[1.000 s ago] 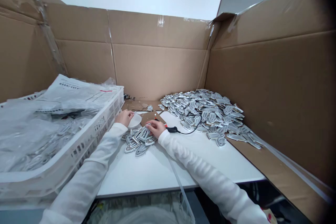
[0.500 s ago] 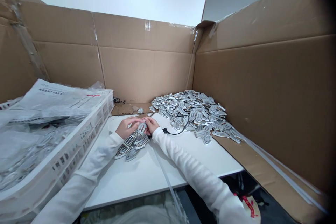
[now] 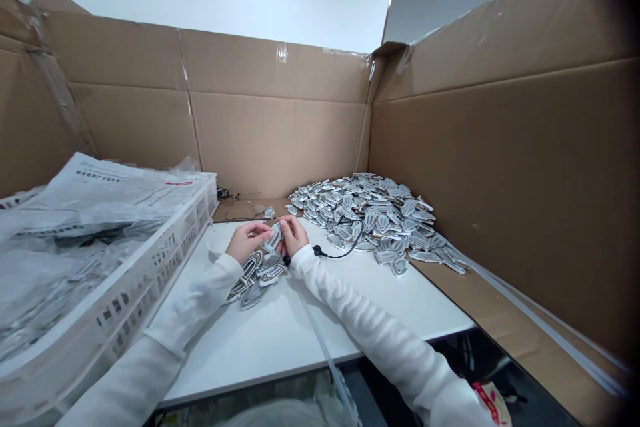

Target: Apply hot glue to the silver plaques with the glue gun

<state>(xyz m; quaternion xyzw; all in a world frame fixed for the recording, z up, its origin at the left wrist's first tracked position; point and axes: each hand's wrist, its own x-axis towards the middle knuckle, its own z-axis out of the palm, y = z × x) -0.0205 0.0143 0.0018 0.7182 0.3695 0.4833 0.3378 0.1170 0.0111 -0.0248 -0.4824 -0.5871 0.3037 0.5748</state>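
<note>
Print [image 3: 100, 175] on a white sheet [image 3: 130, 203] in the white crate [image 3: 167, 263] is too small to be read; a red mark [image 3: 179, 183] is seen near its right edge. One grey part [image 3: 272, 240] is pinched between the curled fingertips of the left hand [image 3: 243, 243] and right hand [image 3: 295, 236], near a small heap [image 3: 257, 292] on the white table [image 3: 380, 307]. Rightward, a larger pile [image 3: 370, 213] is enclosed by cardboard walls [image 3: 480, 167].

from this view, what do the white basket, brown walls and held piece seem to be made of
White basket: probably moulded plastic, smooth, with regular slots. Brown walls: likely cardboard, matte, creased and taped. Held piece: pale grey, maybe plastic or metal; too small to tell.
</note>
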